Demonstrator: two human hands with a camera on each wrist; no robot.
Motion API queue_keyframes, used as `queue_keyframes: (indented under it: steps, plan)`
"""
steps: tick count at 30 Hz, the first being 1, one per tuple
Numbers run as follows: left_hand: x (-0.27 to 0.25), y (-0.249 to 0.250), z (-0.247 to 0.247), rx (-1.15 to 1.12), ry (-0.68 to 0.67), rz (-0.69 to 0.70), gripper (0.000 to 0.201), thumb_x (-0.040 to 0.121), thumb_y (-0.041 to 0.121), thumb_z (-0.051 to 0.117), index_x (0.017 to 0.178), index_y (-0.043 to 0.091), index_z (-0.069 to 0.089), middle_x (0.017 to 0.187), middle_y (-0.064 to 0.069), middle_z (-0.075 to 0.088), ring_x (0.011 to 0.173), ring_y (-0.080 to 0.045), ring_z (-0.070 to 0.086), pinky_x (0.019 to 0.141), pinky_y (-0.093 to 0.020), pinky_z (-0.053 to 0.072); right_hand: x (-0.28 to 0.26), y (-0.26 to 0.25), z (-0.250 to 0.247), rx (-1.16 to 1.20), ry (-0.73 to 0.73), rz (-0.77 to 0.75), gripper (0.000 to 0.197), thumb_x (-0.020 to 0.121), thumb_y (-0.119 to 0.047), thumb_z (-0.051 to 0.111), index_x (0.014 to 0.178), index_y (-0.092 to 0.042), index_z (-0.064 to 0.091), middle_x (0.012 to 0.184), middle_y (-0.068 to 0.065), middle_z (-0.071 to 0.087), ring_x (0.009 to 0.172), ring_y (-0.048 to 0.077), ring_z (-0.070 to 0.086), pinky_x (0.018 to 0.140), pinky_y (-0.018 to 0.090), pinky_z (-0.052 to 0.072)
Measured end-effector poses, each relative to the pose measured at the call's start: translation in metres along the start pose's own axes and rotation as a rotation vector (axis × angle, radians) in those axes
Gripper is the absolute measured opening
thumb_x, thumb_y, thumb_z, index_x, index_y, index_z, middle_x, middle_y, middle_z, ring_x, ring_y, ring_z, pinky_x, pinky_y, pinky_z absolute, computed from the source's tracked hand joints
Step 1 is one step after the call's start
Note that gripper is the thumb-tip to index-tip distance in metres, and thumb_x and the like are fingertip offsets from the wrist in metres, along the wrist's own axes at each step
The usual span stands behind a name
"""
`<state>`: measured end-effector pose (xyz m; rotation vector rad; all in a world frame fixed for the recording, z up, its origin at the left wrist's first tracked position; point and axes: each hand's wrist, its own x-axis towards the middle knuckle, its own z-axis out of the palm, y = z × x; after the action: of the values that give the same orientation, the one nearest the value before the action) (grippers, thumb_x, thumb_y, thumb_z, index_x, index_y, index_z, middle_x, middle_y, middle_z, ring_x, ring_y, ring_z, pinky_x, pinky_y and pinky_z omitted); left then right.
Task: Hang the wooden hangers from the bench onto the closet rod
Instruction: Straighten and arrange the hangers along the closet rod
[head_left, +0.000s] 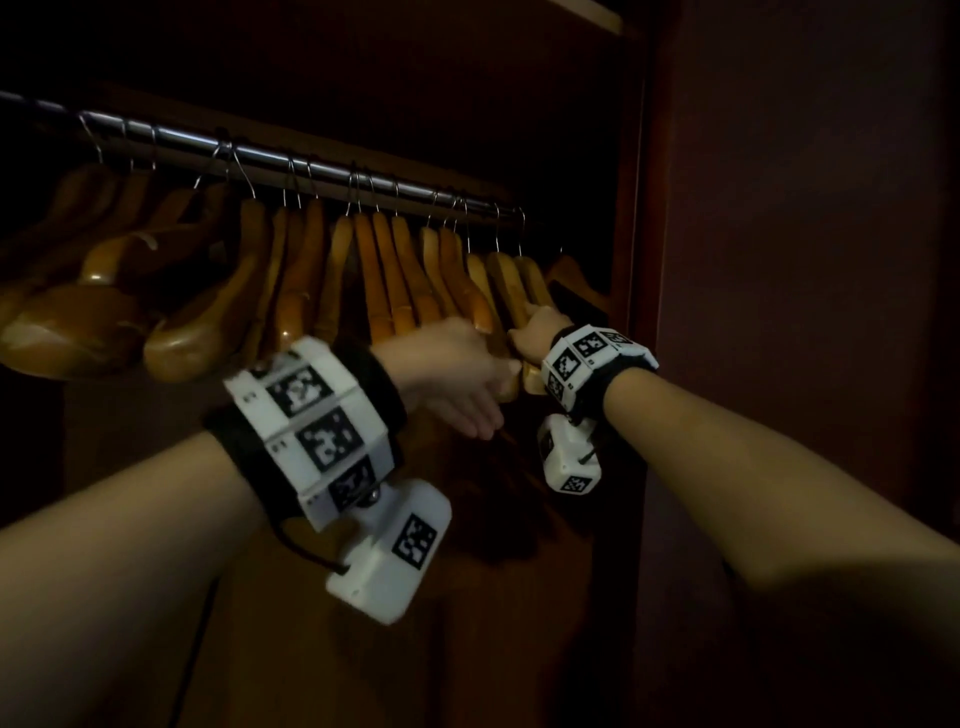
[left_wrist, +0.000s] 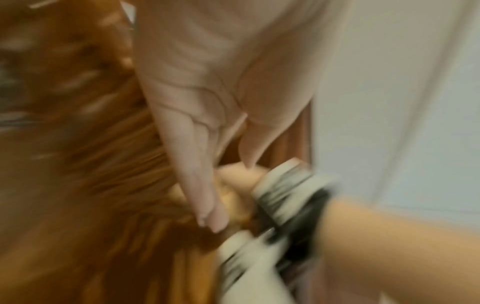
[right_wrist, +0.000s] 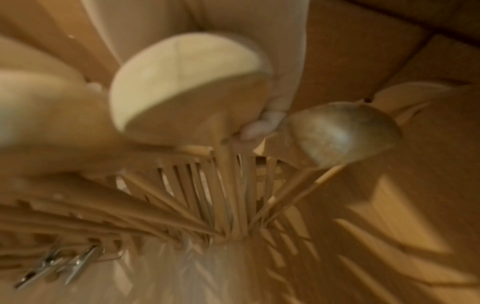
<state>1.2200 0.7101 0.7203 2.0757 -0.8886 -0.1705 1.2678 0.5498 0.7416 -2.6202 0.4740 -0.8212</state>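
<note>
Several wooden hangers (head_left: 395, 280) hang by metal hooks from the closet rod (head_left: 311, 166). My right hand (head_left: 535, 335) grips the lower arm of one wooden hanger (head_left: 511, 291) near the rod's right end. In the right wrist view a fingertip (right_wrist: 257, 127) curls behind that hanger's rounded end (right_wrist: 187, 82). My left hand (head_left: 457, 379) lies just left of it, fingers straight, resting against the hanging row. The left wrist view is blurred and shows the left hand (left_wrist: 202, 102) flat and extended beside the orange hangers (left_wrist: 103, 154).
The closet's side panel (head_left: 639, 208) stands just right of the hands, with a dark wall (head_left: 805, 260) beyond. One more hanger (head_left: 571, 275) hangs at the far right. Metal clips (right_wrist: 64, 265) show on hangers lower left. A shelf edge (head_left: 597, 15) is overhead.
</note>
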Motion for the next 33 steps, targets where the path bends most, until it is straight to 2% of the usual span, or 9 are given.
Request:
queue_keyframes:
  steps: [5,11,14,18,21,24,27,31,33]
  plan:
    - [0.012,0.040,-0.034,0.044,0.328,0.266,0.028,0.096,0.028,0.050,0.111,0.005,0.056,0.078,-0.007,0.068,0.064,-0.012,0.065,0.054,-0.018,0.053,0.005,0.006,0.009,-0.029,-0.002,-0.044,0.045,0.093,-0.029,0.051,0.133,-0.007,0.048,0.137,0.012,0.049,0.125,0.029,0.046,0.100,0.033,0.037]
    - [0.062,0.042,-0.040,0.314,0.312,0.247,0.033,0.094,0.033,0.054,0.108,0.005,0.064,0.097,-0.009,0.069,0.090,-0.020,0.064,0.077,-0.029,0.052,-0.008,0.009,0.018,-0.065,-0.092,-0.035,0.043,0.100,-0.030,0.038,0.137,-0.008,0.038,0.132,0.015,0.050,0.116,0.031,0.053,0.080,0.032,0.042]
    - [0.074,0.037,-0.042,0.568,0.340,0.181,0.039,0.094,0.035,0.050,0.119,0.007,0.061,0.087,-0.004,0.055,0.075,-0.017,0.049,0.074,-0.029,0.041,-0.021,0.022,0.011,0.084,0.138,-0.059,0.034,0.100,-0.028,0.038,0.113,-0.005,0.060,0.111,0.015,0.063,0.096,0.030,0.060,0.067,0.028,0.040]
    - [0.081,0.021,-0.044,0.814,0.288,0.123,0.049,0.092,0.045,0.052,0.129,0.013,0.054,0.133,-0.008,0.051,0.121,-0.026,0.047,0.093,-0.034,0.041,-0.023,0.023,0.002,0.186,0.371,-0.139,0.027,0.097,-0.021,0.044,0.108,-0.008,0.065,0.110,0.012,0.062,0.103,0.026,0.059,0.080,0.029,0.046]
    - [0.082,0.005,-0.047,0.850,0.265,0.106,0.054,0.089,0.055,0.048,0.133,0.023,0.050,0.141,-0.003,0.044,0.131,-0.027,0.036,0.108,-0.046,0.025,-0.015,0.016,-0.003,0.124,0.514,-0.197,0.026,0.096,-0.018,0.045,0.111,-0.010,0.064,0.120,0.011,0.055,0.115,0.025,0.047,0.089,0.028,0.039]
    - [0.083,-0.013,-0.050,0.872,0.294,0.131,0.054,0.087,0.062,0.044,0.132,0.033,0.049,0.146,0.004,0.038,0.138,-0.028,0.026,0.108,-0.065,-0.001,-0.008,0.007,-0.003,-0.034,0.510,-0.056,0.034,0.096,-0.025,0.042,0.126,-0.012,0.053,0.136,0.012,0.041,0.129,0.028,0.030,0.102,0.036,0.032]
    - [0.084,-0.022,-0.052,0.905,0.296,0.175,0.053,0.088,0.063,0.041,0.131,0.034,0.049,0.146,0.005,0.039,0.137,-0.027,0.029,0.107,-0.066,-0.002,0.002,-0.012,-0.001,-0.034,0.286,0.208,0.050,0.099,-0.037,0.036,0.140,-0.009,0.036,0.146,0.017,0.032,0.135,0.035,0.028,0.107,0.045,0.029]
    - [0.085,-0.029,-0.057,0.930,0.273,0.199,0.056,0.090,0.064,0.035,0.134,0.032,0.047,0.148,0.002,0.035,0.137,-0.029,0.027,0.106,-0.067,0.001,0.018,-0.026,-0.006,0.030,0.174,0.285,0.046,0.102,-0.031,0.032,0.133,0.001,0.043,0.132,0.020,0.051,0.114,0.033,0.052,0.088,0.033,0.043]
    - [0.084,-0.033,-0.061,0.935,0.258,0.219,0.057,0.091,0.063,0.031,0.134,0.030,0.047,0.149,0.001,0.033,0.137,-0.029,0.027,0.107,-0.067,0.003,0.024,-0.024,-0.010,0.018,0.214,0.288,0.040,0.101,-0.023,0.034,0.127,0.002,0.049,0.114,0.020,0.059,0.084,0.032,0.054,0.069,0.031,0.042]
